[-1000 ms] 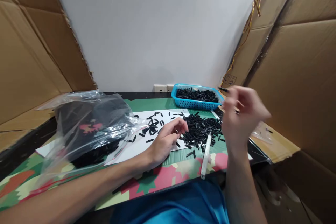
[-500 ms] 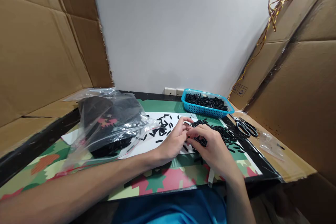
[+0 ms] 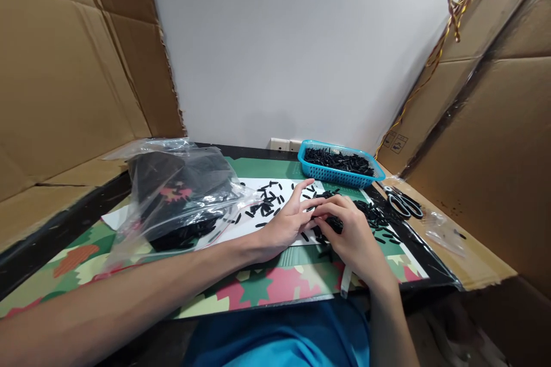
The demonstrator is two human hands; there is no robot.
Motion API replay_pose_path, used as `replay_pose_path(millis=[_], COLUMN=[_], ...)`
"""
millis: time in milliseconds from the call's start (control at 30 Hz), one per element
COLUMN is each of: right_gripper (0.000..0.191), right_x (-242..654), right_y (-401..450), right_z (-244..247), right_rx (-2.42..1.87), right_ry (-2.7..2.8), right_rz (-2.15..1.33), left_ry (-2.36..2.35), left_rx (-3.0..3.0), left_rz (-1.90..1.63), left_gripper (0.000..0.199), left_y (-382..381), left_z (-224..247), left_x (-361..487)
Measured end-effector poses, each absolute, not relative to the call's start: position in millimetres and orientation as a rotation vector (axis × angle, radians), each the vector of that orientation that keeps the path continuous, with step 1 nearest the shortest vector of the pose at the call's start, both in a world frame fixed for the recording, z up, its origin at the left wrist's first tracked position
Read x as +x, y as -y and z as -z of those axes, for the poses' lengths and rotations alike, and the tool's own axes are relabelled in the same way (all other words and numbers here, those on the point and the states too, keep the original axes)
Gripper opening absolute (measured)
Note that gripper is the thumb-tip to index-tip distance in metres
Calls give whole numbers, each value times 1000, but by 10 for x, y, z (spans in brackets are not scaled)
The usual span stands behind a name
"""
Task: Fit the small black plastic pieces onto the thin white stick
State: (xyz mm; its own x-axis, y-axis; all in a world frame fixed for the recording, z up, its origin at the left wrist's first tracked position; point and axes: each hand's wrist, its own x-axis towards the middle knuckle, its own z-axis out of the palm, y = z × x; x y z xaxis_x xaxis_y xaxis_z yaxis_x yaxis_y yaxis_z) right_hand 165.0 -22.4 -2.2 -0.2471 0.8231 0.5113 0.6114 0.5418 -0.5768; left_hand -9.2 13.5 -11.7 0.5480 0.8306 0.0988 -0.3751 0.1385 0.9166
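My left hand (image 3: 286, 223) is turned partly upward over the white sheet (image 3: 232, 235), its thumb raised and its fingers stretched toward the right hand. My right hand (image 3: 350, 232) has its thumb and fingertips pinched together against the left fingers. What it pinches is hidden or too small to make out. Beneath and beyond the hands lies a pile of small black strip-like pieces (image 3: 374, 218). More black pieces (image 3: 267, 200) are scattered on the sheet to the left.
A blue basket (image 3: 340, 175) full of black pieces stands at the back right. A clear zip bag (image 3: 185, 189) holding dark contents lies left. Scissors (image 3: 400, 203) and a small plastic bag (image 3: 443, 232) sit right. Cardboard walls (image 3: 491, 126) flank the table.
My left thumb has lifted away and the left fingers have spread more. The right hand stays pinched beside them. The whole view has shifted slightly.
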Motion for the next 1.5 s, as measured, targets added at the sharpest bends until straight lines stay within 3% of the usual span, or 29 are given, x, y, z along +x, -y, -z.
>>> replay_pose_path(millis=[167,400,667,1500], right_gripper=[16,12,10,6], right_x=[1697,1710,1769,1775], right_y=[222,241,309,283], right_z=[1,-10,9,66], right_rx=[-1130,-1088,-1048,-985], right_ry=[1916,1813,1546,1449], right_rz=[-403,-432,-432,-550], left_ry=[-539,-526,-680,-747], left_rx=[1157,1382,1652,1875], left_rz=[-948,-1003,-1013,-1037], left_gripper=[95,84,29,27], left_y=[-123,-111,-124,-47], left_z=[90,117,53,18], left_x=[-73,-37,-76,-89])
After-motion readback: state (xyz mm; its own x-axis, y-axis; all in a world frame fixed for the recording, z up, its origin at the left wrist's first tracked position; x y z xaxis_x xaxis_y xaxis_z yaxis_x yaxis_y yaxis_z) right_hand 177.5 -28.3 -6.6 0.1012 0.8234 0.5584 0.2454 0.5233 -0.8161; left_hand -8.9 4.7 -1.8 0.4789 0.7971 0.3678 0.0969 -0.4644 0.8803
